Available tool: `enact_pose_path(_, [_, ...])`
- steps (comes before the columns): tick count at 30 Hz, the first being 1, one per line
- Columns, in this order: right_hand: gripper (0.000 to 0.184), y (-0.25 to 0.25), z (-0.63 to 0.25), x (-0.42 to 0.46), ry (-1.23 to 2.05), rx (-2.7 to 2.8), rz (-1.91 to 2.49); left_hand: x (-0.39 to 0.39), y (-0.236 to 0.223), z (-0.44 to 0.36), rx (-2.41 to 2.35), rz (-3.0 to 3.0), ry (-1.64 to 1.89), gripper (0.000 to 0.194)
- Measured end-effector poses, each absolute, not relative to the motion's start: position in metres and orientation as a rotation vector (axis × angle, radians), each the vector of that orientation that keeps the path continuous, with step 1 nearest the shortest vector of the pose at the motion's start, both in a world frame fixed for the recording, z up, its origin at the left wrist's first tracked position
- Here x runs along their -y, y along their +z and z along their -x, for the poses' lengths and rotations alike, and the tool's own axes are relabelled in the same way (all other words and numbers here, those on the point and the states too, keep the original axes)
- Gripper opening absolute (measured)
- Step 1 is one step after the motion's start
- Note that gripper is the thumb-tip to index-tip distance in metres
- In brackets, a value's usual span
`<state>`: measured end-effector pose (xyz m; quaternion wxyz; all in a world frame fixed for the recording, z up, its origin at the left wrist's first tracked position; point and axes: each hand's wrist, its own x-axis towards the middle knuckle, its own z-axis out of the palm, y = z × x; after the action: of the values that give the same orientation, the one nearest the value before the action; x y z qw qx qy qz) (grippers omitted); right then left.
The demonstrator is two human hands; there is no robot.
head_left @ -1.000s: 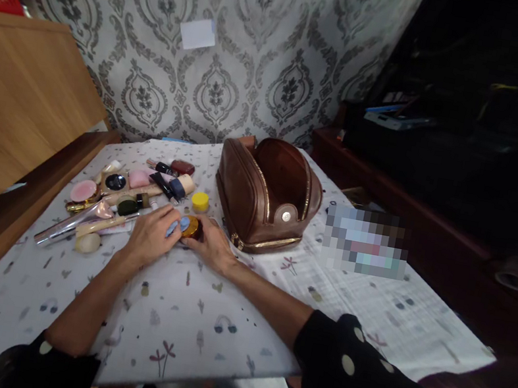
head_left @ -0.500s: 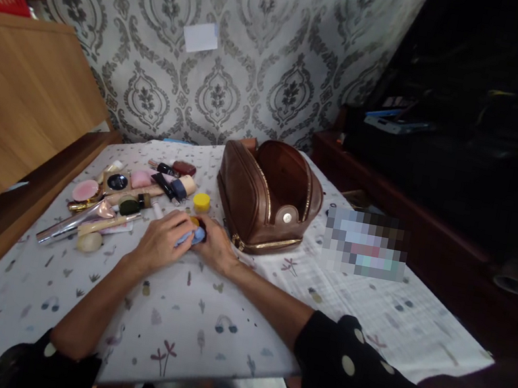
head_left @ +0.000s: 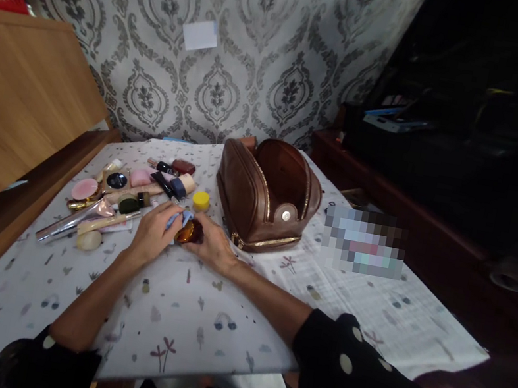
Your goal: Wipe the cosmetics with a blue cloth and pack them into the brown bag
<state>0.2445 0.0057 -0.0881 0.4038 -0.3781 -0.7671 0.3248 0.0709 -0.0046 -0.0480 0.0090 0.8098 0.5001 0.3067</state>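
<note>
In front of me, above the patterned cloth, my right hand (head_left: 214,246) is closed around a small amber jar (head_left: 189,232). My left hand (head_left: 152,235) pinches a light blue cloth (head_left: 175,219) against the jar's left side. Part of the cloth and the jar's far side are hidden by my fingers. A round yellow lid (head_left: 200,200) lies just beyond my hands. To the right of them stands a brown toiletry bag (head_left: 244,188), its zipped top gaping open.
A cluster of makeup is spread on the left, with a silver-pink tube (head_left: 76,222), a pink compact (head_left: 85,189) and a dark red bottle (head_left: 183,167). The tablecloth (head_left: 196,323) covers the table. A wooden cabinet (head_left: 14,104) borders the left side; a blurred-out item (head_left: 365,243) lies right.
The jar has been tilted in my right hand, so more of its amber side shows. My left hand has shifted slightly left and the blue cloth now sits higher on the jar.
</note>
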Motion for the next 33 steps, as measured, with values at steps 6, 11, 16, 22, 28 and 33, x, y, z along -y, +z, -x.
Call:
enact_pose_path(6, [0.053,-0.092,-0.243,-0.007,0.838,1.848,0.934,-0.002,-0.054,-0.065,-1.592,-2.473,0.961,0.025])
enact_pose_path(11, [0.052,-0.093,-0.243,-0.010,0.856,1.722,0.985,-0.003,-0.057,-0.064,-1.630,-2.460,0.980,0.025])
enact_pose_path(16, [0.059,-0.093,-0.243,-0.012,0.843,1.712,1.080,0.006,-0.049,-0.072,-1.403,-2.560,1.130,0.025])
enact_pose_path(22, [0.076,-0.091,-0.245,-0.006,0.758,1.866,1.045,0.013,-0.046,-0.081,-1.296,-2.780,1.041,0.024])
enact_pose_path(28, [0.071,-0.091,-0.245,-0.001,0.686,1.995,0.846,0.004,-0.047,-0.071,-1.480,-2.578,0.994,0.026])
enact_pose_path(33, [0.071,-0.092,-0.245,-0.001,0.765,1.925,0.858,-0.005,-0.051,-0.063,-1.545,-2.451,0.956,0.028])
